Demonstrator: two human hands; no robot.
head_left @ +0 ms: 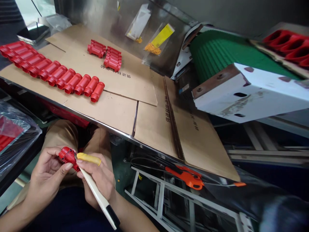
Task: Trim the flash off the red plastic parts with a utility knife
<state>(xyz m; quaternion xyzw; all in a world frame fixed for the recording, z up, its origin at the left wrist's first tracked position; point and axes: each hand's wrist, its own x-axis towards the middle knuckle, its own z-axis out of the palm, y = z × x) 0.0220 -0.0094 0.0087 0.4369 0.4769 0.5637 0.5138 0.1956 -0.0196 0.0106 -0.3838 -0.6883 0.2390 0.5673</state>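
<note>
My left hand [48, 177] grips a short red plastic tube [68, 156] between thumb and fingers, above my lap. My right hand [100, 175] is closed around a long white-handled tool [95, 190] with a black end, whose working tip lies at the tube and is mostly hidden. A yellow finger cot [88, 158] covers a finger of my right hand, pointing at the tube. On the table, a slanting row of similar red tubes [70, 82] lies side by side. Farther back sits a small group of red tubes [113, 58].
Cardboard sheets [116, 114] cover the metal-edged table. A green ribbed conveyor belt [214, 54] with a white frame stands at the right, bearing red parts [289, 45]. An orange-handled tool [188, 176] hangs below the edge. A phone [33, 32] lies far left; a plastic-lined box [16, 135] stands nearer.
</note>
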